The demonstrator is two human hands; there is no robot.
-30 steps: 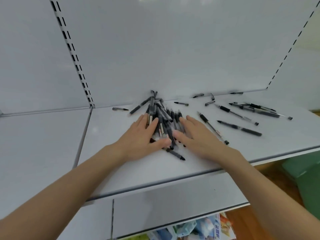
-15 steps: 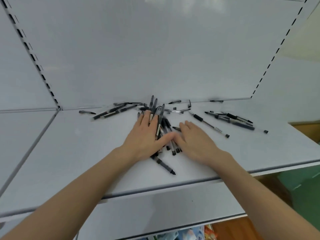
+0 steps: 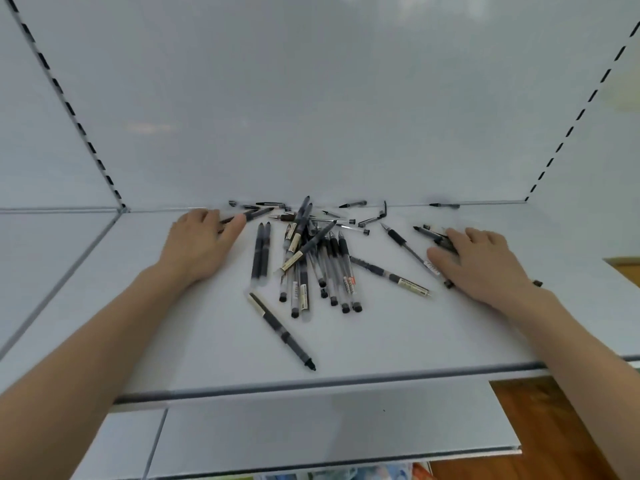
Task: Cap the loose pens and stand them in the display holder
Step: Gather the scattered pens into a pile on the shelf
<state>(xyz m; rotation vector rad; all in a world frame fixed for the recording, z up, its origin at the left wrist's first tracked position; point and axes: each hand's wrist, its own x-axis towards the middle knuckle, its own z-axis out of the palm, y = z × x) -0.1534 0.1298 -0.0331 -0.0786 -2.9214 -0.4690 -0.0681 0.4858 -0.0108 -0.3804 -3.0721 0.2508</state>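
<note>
My left hand [image 3: 199, 244] and right hand [image 3: 481, 261] lay flat on the shelf [image 3: 207, 341], fingers spread and gripping nothing, left and right of the pen pile [image 3: 311, 258]. I judged the stray pens [image 3: 398, 239] best swept gently toward it.

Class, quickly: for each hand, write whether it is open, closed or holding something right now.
Left hand: open, flat on the shelf, thumb touching a pen.
Right hand: open, fingers resting on loose pens.
</note>
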